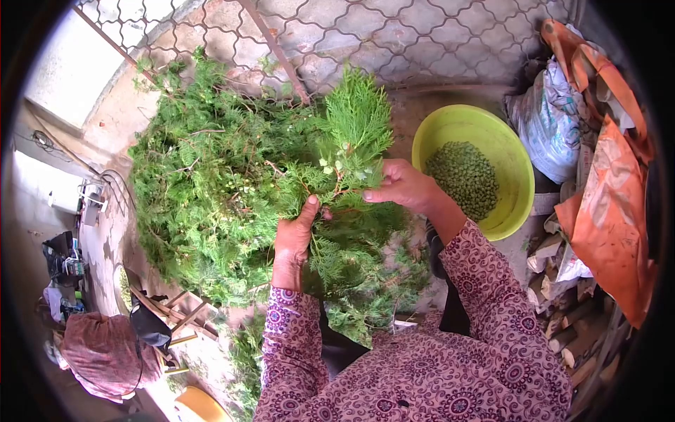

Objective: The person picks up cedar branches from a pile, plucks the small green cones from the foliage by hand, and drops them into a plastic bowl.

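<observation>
My left hand point(295, 238) is closed around a leafy evergreen branch point(357, 116), thumb on top of the stem. Its flat, fan-like green tip points up and away from me, and small pale green cones point(328, 167) hang from the twigs. From the right, my right hand point(406, 187) pinches at the same branch; foliage partly hides its fingertips. Under and beyond both hands spreads a big heap of cut evergreen branches point(204, 190). To the right of my right hand stands a yellow-green basin point(519, 190) holding many small green cones point(460, 176).
A wire mesh fence point(394, 42) runs along the far side. At right are a white woven sack point(552, 119), orange sheeting point(615, 211) and stacked firewood point(580, 327). At lower left, a person in patterned clothing point(105, 352) sits near a yellow container point(200, 404).
</observation>
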Demonstrator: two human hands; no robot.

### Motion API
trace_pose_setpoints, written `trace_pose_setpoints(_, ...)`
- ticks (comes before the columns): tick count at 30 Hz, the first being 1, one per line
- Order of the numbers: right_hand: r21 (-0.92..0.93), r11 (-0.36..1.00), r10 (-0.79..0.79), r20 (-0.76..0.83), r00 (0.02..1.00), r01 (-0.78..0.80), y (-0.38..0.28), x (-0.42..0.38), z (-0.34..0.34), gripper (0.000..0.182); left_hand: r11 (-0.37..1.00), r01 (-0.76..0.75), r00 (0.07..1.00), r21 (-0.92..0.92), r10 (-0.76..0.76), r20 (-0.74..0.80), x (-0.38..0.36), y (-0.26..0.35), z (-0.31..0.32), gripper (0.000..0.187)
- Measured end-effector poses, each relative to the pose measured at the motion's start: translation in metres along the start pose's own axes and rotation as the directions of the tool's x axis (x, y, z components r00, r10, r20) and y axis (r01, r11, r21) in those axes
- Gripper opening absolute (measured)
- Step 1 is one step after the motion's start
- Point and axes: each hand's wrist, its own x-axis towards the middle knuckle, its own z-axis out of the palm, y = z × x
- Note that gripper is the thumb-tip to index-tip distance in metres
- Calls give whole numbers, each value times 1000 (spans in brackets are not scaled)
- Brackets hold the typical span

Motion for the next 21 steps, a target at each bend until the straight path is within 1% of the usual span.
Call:
trace_pose_setpoints(1, 38, 999, -13, -5, 1000, 13, -4, -1, 3, 22, 998, 25, 999, -52, -23, 44, 1, -1, -2, 42)
trace_pose_setpoints(2, 36, 999, -12, -1, 1000, 12, -10, -2, 3, 22, 993, 53, 995, -103, -43, 90, 2, -3, -4, 40)
trace_pose_setpoints(3, 17, 1000, 19, 33, 999, -20, -15, -4, 3, 23, 993, 52, 995, -106, -43, 88, 3, -5, -6, 40)
trace_pose_setpoints(5, -6, 999, 51, 69, 996, -51, -18, -4, 4, 24, 996, -77, 987, 46, 69, 146, 9, -11, -12, 39)
trace_pose_setpoints(6, 2, 998, 56, 57, 997, -56, -17, -4, 4, 24, 996, -78, 987, 44, 71, 144, 11, -14, -16, 39)
trace_pose_setpoints(8, 10, 998, 60, 45, 997, -61, -15, -5, 7, 23, 988, -143, 944, 57, 119, 309, 5, -5, -14, 56)
trace_pose_setpoints(9, 56, 995, 74, 69, 995, -78, -14, -4, 10, 23, 994, -93, 919, -58, 109, 379, -4, 0, -11, 66)
trace_pose_setpoints(10, 101, 990, 86, 94, 992, -96, -13, -3, 13, 23, 994, -94, 919, -59, 110, 378, -3, -3, -10, 66)
trace_pose_setpoints(11, 101, 990, 87, 95, 992, -96, -12, -3, 16, 23, 997, -66, 964, 30, 56, 262, 0, -9, -11, 68)
trace_pose_setpoints(12, 141, 982, 113, 122, 986, -130, -11, -3, 19, 22, 993, -25, 991, 114, 9, 136, 0, -12, -11, 70)
trace_pose_setpoints(13, 179, 970, 139, 152, 979, -165, -10, -4, 21, 21, 968, 37, 999, 248, -29, -37, -6, -7, -5, 65)
trace_pose_setpoints(14, 179, 970, 140, 154, 978, -167, -8, -3, 21, 21, 968, 38, 999, 246, -29, -39, -5, -8, -6, 65)
trace_pose_setpoints(15, 167, 973, 134, 157, 978, -160, -7, -2, 19, 20, 986, -76, 995, 147, 64, 82, -3, -10, -7, 63)
trace_pose_setpoints(16, 155, 976, 127, 159, 979, -152, -6, -2, 18, 19, 984, -177, 967, 34, 168, 193, -1, -11, -8, 60)
trace_pose_setpoints(17, 156, 976, 127, 158, 979, -152, -6, -1, 19, 19, 978, -201, 968, 62, 188, 166, -2, -12, -8, 53)
trace_pose_setpoints(18, 205, 965, 138, 139, 981, -165, -6, -1, 21, 19, 978, -200, 968, 62, 188, 167, -3, -12, -6, 53)
trace_pose_setpoints(19, 253, 951, 150, 123, 981, -177, -5, -1, 22, 18, 980, -196, 962, 26, 187, 199, -7, -9, -2, 48)
trace_pose_setpoints(20, 253, 951, 150, 124, 981, -177, -6, -1, 22, 18, 982, -190, 955, -9, 187, 232, -8, -8, 2, 44)
trace_pose_setpoints(21, 248, 953, 152, 108, 982, -175, -8, -2, 21, 18, 975, -220, 939, -41, 223, 262, -8, -8, 4, 37)
